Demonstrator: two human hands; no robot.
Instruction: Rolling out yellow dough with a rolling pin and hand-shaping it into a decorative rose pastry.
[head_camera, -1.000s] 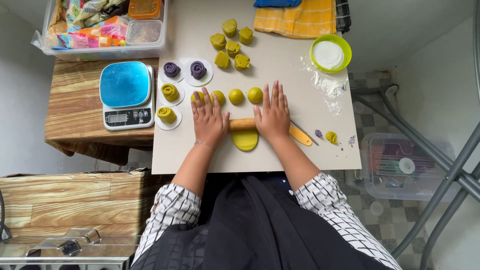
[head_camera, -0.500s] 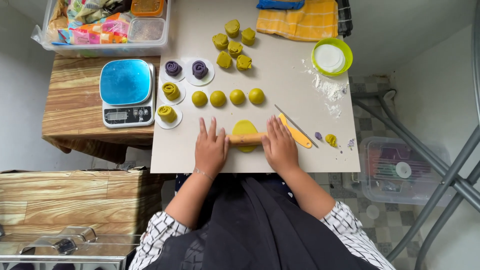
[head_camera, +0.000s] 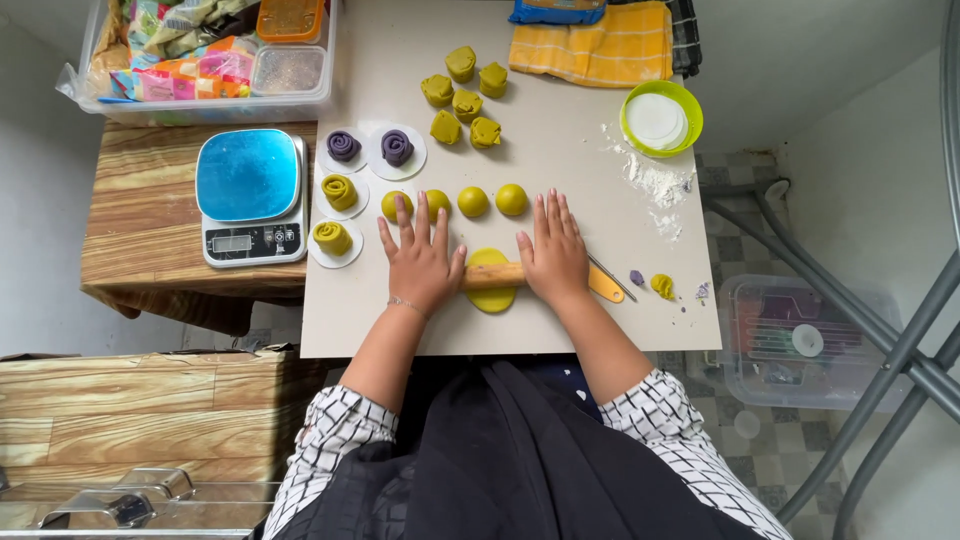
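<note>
Pressing flat with fingers spread, the left hand (head_camera: 420, 260) and the right hand (head_camera: 553, 255) are laid palm-down on a wooden rolling pin (head_camera: 492, 275); nothing is gripped, the pin being held only under the open palms; the pin lies across a flattened yellow-green dough disc (head_camera: 490, 296) near the front edge of the pale work board (head_camera: 560, 150); a row of yellow-green dough balls (head_camera: 492, 201) sits just beyond the fingertips; rolled yellow and purple dough spirals (head_camera: 340, 190) rest on paper rounds to the left, beside a blue-topped kitchen scale (head_camera: 248, 195); a green bowl of flour (head_camera: 660, 118) stands at the far right.
</note>
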